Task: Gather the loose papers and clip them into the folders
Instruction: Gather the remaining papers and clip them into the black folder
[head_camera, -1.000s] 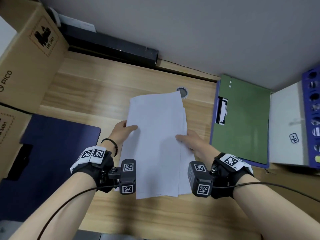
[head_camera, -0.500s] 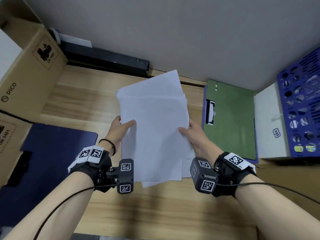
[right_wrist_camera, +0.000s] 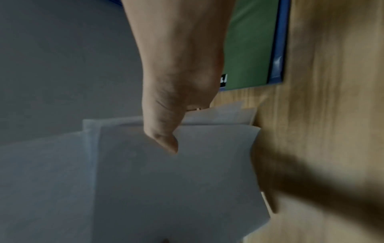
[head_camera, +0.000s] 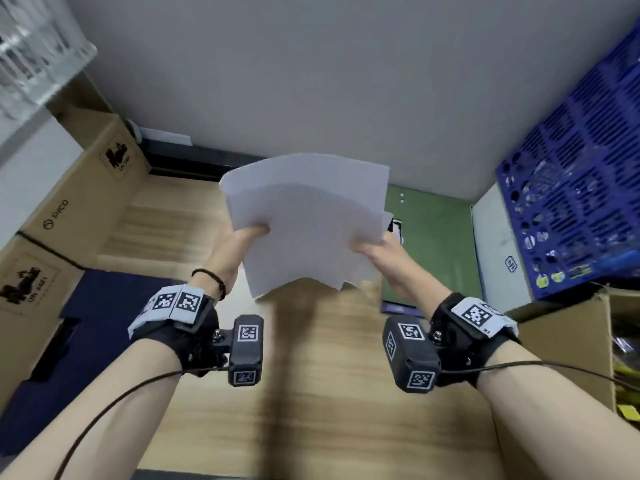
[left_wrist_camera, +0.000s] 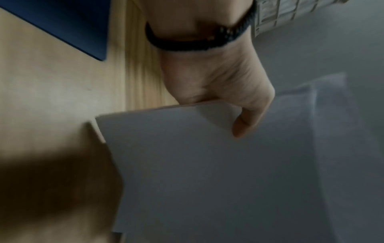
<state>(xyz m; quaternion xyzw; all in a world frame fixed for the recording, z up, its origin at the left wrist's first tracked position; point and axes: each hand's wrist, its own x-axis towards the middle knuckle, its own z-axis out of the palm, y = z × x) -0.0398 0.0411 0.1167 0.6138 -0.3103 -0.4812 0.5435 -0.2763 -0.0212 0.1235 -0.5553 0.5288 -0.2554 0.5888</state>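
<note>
Two hands hold the papers (head_camera: pixel 308 220) above the desk (head_camera: pixel 332 393): left hand (head_camera: pixel 239 244) pinches at 9 o'clock, right hand (head_camera: pixel 384 251) at 3 o'clock, green folder (head_camera: pixel 440 244) lying behind it.

Left hand (head_camera: pixel 239 242) and right hand (head_camera: pixel 382 251) raised, thumbs pinching

Brown boxes (head_camera: pixel 86 199) stacked far left of hands. Blue crate (head_camera: pixel 581 188) far right, white box (head_camera: pixel 495 244) beside it. Wood desk (head_camera: pixel 346 393) under hands.
</note>
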